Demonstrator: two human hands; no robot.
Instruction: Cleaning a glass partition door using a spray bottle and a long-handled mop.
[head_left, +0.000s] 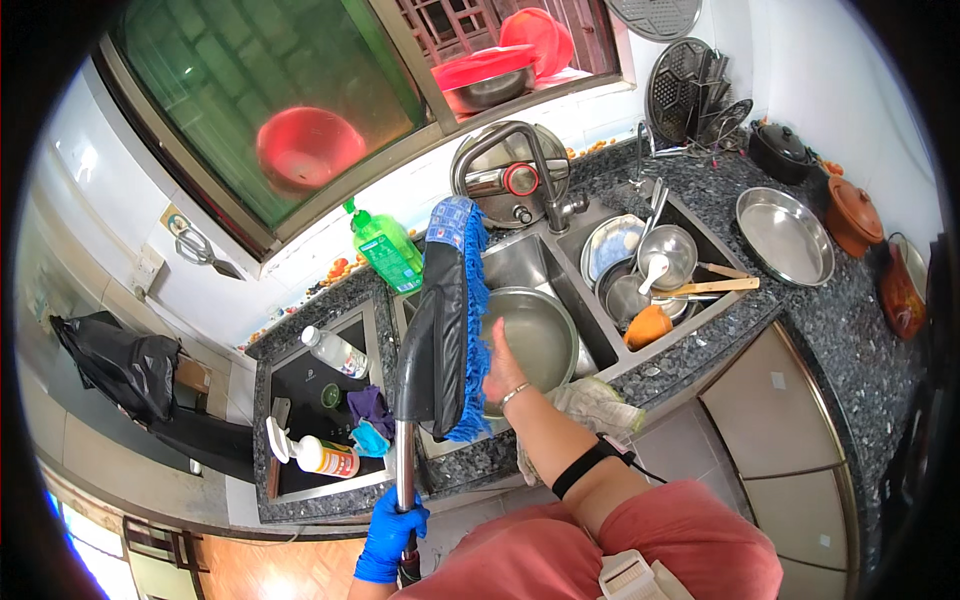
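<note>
Gloved in blue, my left hand (391, 534) is closed around the metal pole (405, 465) of a mop. The mop's long black head (439, 330) points up in front of the sink, with a blue fringe (474, 322) along its right side and checked blue fabric at its tip. My bare right hand (504, 367) is upright beside the fringe and appears to touch it; some fingers are hidden behind the strands. Below and behind that hand, a round metal basin (536, 341) of cloudy water sits in the left sink bowl (517, 262). A pale cloth (596, 409) hangs over the counter's front edge.
Dishes, pans and utensils (660, 262) fill the right sink bowl under the faucet (551, 172). Left, a green pump bottle (386, 251) stands near a dark hob (300, 382) holding a spray bottle (326, 457), plastic bottle (334, 352) and cloths (370, 412). Right is a metal pan (784, 236).
</note>
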